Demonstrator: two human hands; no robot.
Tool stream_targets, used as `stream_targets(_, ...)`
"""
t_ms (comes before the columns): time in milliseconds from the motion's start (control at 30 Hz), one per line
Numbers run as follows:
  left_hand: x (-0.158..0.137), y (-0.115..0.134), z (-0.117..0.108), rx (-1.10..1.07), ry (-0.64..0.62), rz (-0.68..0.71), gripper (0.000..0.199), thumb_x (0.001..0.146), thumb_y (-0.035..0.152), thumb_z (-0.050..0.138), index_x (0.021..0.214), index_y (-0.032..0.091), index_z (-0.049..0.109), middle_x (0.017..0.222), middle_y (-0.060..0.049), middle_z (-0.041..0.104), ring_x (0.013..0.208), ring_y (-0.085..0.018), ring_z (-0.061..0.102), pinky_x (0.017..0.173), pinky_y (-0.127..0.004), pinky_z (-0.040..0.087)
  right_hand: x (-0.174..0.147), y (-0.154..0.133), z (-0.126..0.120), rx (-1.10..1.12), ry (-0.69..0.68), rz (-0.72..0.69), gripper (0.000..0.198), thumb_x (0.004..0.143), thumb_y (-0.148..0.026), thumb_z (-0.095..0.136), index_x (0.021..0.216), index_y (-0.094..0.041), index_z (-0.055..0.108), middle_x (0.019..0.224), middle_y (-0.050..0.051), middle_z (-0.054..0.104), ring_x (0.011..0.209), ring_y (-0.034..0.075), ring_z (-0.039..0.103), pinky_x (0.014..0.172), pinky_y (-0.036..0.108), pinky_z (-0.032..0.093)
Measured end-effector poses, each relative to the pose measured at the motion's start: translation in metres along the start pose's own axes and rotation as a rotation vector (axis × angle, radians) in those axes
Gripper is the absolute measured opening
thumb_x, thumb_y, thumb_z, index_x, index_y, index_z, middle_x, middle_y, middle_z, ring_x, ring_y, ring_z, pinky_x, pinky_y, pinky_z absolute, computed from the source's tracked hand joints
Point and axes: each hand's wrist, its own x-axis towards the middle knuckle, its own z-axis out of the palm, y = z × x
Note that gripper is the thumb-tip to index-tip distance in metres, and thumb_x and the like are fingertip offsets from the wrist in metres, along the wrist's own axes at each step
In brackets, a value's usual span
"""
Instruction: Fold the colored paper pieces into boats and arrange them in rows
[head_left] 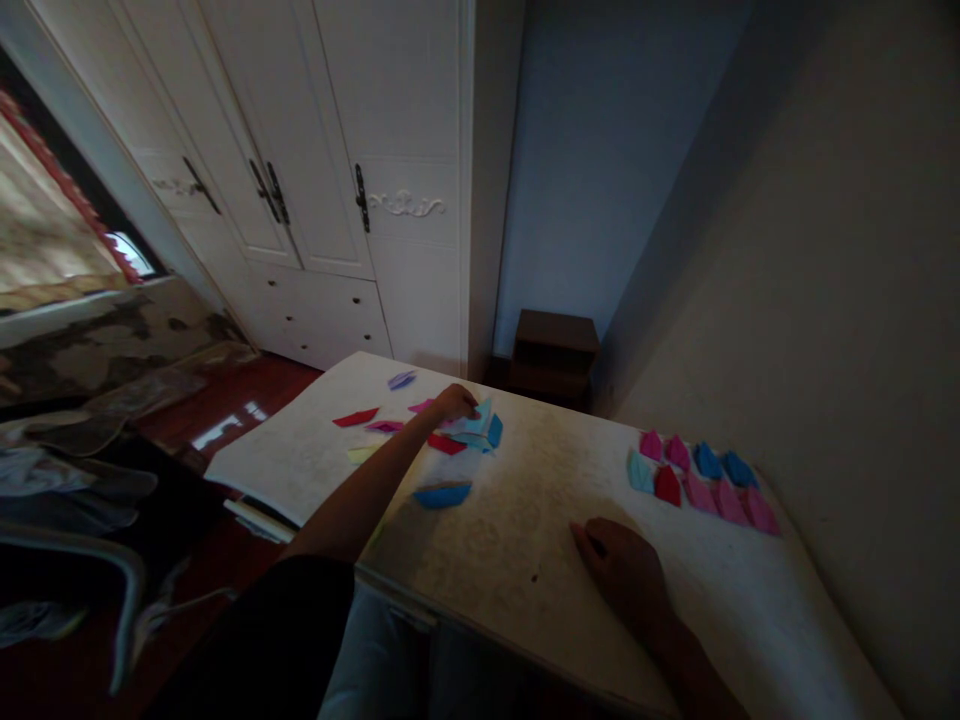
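My left hand (456, 403) reaches across the table to a loose group of folded paper pieces. Its fingers are pinched on a light blue folded paper piece (474, 428). Close by lie a darker blue piece (495, 431), a red piece (447, 443) and a pink piece (385, 427). Another blue piece (442, 494) rests nearer to me. On the bare tabletop to the right lies my right hand (621, 565), its fingers curled in with nothing visible in them. Beyond it, pointed folded papers stand in rows, among them a red one (667, 485) and a pale green one (640, 471).
The pale table (517, 530) runs along the wall (780, 330) on my right. Behind it are a white wardrobe (420, 120) and a small brown cabinet (555, 345). A chair frame (127, 560) and piled cloth are at the left, on the red floor.
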Motion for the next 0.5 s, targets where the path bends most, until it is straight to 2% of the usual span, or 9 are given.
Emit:
stream_targets(100, -0.007, 0.002, -0.005, -0.103, 0.013, 0.019, 0.015, 0.061, 0.016, 0.077, 0.074, 0.012, 0.071, 0.048, 0.004, 0.057, 0.041, -0.007, 0.045, 0.043, -0.020, 0.036, -0.001, 0.001, 0.001, 0.004, 0.005, -0.001, 0.049, 0.098, -0.044, 0.033, 0.060, -0.021, 0.055, 0.060, 0.003, 0.060, 0.057, 0.017, 0.055, 0.058, 0.027, 0.035)
stream_targets(300, -0.030, 0.008, -0.012, -0.253, 0.090, 0.076, 0.025, 0.058, 0.025, 0.082, 0.072, 0.011, 0.067, 0.058, 0.000, 0.062, 0.049, -0.007, 0.051, 0.047, -0.019, 0.039, -0.002, 0.000, 0.002, 0.005, -0.008, -0.009, 0.047, 0.098, -0.041, 0.034, 0.063, -0.020, 0.056, 0.063, 0.003, 0.061, 0.061, 0.017, 0.056, 0.062, 0.028, 0.037)
stream_targets(400, -0.044, 0.013, -0.014, -0.303, 0.128, 0.101, 0.027, 0.061, 0.029, 0.081, 0.074, 0.011, 0.066, 0.062, 0.001, 0.062, 0.049, -0.006, 0.049, 0.046, -0.018, 0.037, -0.002, -0.001, 0.001, 0.003, -0.012, -0.013, 0.048, 0.098, -0.041, 0.033, 0.062, -0.020, 0.056, 0.063, 0.003, 0.061, 0.060, 0.017, 0.056, 0.061, 0.027, 0.036)
stream_targets(500, -0.055, 0.020, -0.014, -0.329, 0.143, 0.107, 0.028, 0.063, 0.032, 0.080, 0.077, 0.012, 0.066, 0.057, 0.003, 0.059, 0.044, -0.005, 0.044, 0.043, -0.017, 0.032, -0.002, -0.001, 0.001, 0.012, -0.028, -0.010, 0.047, 0.099, -0.041, 0.033, 0.063, -0.020, 0.056, 0.065, 0.004, 0.061, 0.062, 0.018, 0.056, 0.063, 0.028, 0.037)
